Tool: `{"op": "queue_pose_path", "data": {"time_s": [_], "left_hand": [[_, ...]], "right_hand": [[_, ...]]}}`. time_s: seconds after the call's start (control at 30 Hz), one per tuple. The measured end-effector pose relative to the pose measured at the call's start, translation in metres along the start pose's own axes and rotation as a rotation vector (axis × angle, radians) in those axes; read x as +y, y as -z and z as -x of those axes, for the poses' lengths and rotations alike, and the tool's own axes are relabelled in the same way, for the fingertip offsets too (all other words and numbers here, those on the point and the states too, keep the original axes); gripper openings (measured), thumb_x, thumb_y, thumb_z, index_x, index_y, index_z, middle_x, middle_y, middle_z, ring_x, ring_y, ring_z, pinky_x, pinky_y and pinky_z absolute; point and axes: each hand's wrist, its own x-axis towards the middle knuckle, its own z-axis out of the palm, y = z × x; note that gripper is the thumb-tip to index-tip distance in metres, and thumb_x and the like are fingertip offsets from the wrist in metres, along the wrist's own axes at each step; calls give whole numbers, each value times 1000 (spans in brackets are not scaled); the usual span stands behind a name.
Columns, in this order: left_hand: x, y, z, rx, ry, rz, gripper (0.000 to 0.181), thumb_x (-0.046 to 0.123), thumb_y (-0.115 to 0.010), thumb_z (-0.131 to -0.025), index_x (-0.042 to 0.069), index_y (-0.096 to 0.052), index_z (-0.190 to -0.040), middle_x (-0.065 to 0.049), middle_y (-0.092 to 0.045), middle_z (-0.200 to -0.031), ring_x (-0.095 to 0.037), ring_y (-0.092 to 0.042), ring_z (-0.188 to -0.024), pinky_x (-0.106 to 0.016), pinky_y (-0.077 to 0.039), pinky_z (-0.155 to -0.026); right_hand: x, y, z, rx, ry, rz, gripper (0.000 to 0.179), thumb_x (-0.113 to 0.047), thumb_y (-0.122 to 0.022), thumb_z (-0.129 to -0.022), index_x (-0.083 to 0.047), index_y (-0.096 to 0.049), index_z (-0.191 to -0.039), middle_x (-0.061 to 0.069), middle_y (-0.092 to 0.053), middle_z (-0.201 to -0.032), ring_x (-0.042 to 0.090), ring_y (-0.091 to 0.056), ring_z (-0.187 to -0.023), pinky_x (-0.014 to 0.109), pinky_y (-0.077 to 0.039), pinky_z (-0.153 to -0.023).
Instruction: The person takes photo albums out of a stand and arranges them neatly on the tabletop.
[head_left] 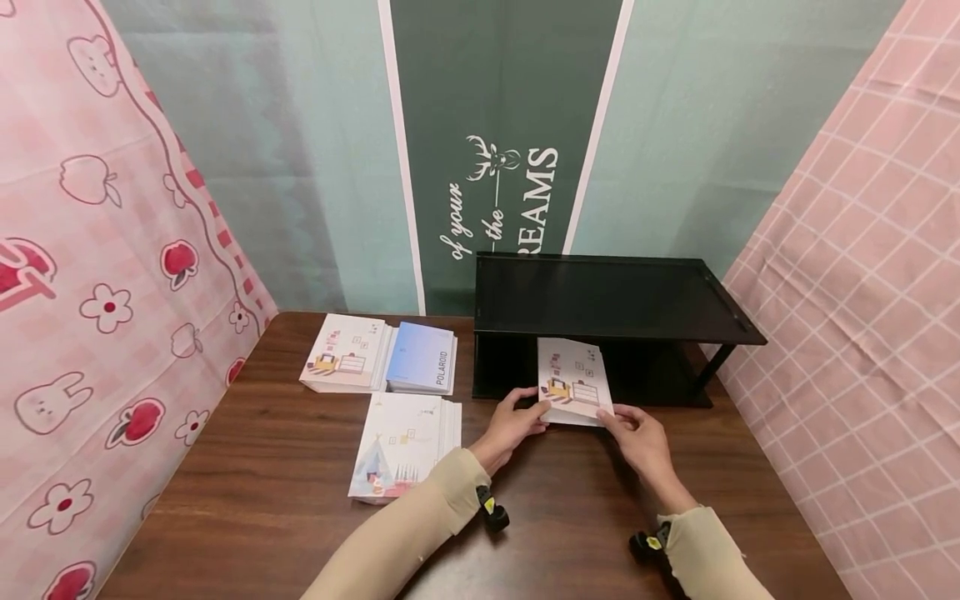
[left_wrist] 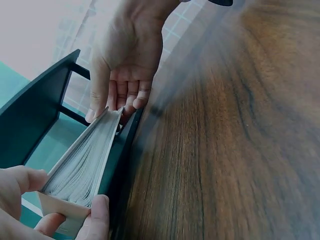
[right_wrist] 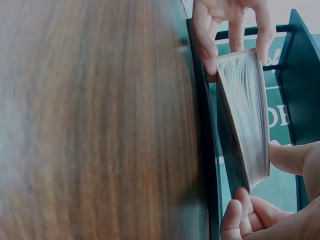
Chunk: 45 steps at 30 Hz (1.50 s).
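Both hands hold one thick white photo album (head_left: pixel 573 383), whose cover shows a yellow and pink room drawing. My left hand (head_left: pixel 517 425) pinches its left side, thumb above and fingers beneath. On the opposite side, my right hand (head_left: pixel 639 437) grips the near corner the same way. The album's far part lies between the two levels of a black two-tier shelf (head_left: pixel 600 296), over the lower board. In the right wrist view, the page edges (right_wrist: pixel 245 100) fan out between the covers, and the album sits tilted over the shelf's front edge.
At the left of the wooden table (head_left: pixel 555 533) lie a similar white album (head_left: pixel 341 354), a blue album marked POLAROID (head_left: pixel 422 357) and a white album with a tent drawing (head_left: pixel 397 442). A shelf post (head_left: pixel 716 367) stands at right. Patterned cloths hang around the table.
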Motion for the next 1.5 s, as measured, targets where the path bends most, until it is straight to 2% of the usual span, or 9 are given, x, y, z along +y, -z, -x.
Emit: {"op": "queue_pose_path", "data": {"time_s": [0.23,0.37,0.57,1.0,1.33,1.5], "left_hand": [[5,10,10,3,17,-39,46,14,-76,-101,0,-59,-142,-20,-72,-100,-41,-76,-96,-40,-67,-83],[8,15,17,-2,14,-56,47,14,-76,-101,0,-57,-142,-20,-73,-100,-39,-76,-95,-39,-67,-82],[9,22,28,-26,-16,-54,48,13,-74,-101,-1,-54,-142,-23,-76,-102,-45,-75,-100,-39,-67,-82],[10,41,49,-68,-72,-113,47,15,-73,-103,-2,-53,-142,-27,-76,-118,-50,-74,-104,-54,-64,-90],[9,51,68,-75,-117,-164,46,13,-72,-104,-3,-52,-142,-29,-75,-118,-46,-75,-101,-51,-65,-86],[7,56,80,-84,-106,-188,45,14,-72,-104,-2,-51,-140,-28,-75,-117,-48,-75,-101,-54,-64,-86]], "right_hand": [[-6,-4,10,-30,9,6,52,-33,-80,-100,7,-68,-131,17,-73,-111,9,-60,-89,16,-48,-68],[-10,-5,16,-50,22,3,52,-32,-80,-100,8,-67,-131,20,-72,-115,11,-61,-92,16,-49,-69],[-13,-7,24,-60,33,-6,50,-29,-81,-100,7,-68,-130,18,-71,-114,9,-61,-92,15,-50,-71],[-18,-13,42,-102,43,-21,52,-30,-83,-98,7,-66,-130,16,-73,-114,4,-63,-91,15,-51,-74],[-19,-19,56,-144,48,-52,48,-22,-84,-96,9,-64,-128,13,-71,-111,6,-62,-88,16,-51,-73],[-17,-20,64,-173,51,-42,48,-20,-84,-96,8,-65,-129,13,-72,-111,7,-62,-88,18,-52,-72]]}}
